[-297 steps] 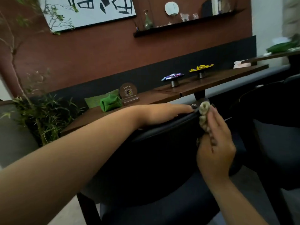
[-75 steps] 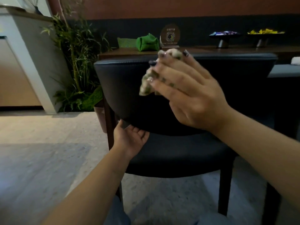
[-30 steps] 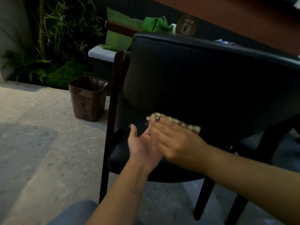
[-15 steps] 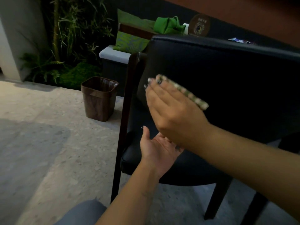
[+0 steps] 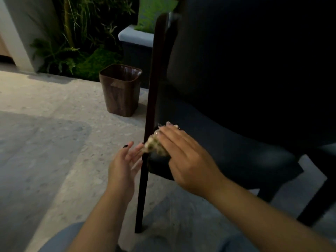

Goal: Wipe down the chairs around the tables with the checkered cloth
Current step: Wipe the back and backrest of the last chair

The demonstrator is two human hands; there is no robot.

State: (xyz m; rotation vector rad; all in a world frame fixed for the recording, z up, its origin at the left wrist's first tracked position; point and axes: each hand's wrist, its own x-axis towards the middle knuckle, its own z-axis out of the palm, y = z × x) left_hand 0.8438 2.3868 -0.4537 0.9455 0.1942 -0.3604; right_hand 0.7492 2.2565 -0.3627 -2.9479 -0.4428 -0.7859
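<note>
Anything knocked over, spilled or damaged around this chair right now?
Nothing stands out. The bin stands upright beside the chair, and the right hand presses the checkered cloth on the seat corner.

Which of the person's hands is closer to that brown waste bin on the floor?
The left. The left hand is open beside the chair's wooden leg, on the waste bin side. The right hand presses the checkered cloth on the seat corner, beyond that leg.

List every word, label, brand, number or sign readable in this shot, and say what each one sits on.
None: no writing shows in this view.
The brown waste bin, the dark chair with its wooden leg, and the checkered cloth under the right hand carry no visible print.
</note>
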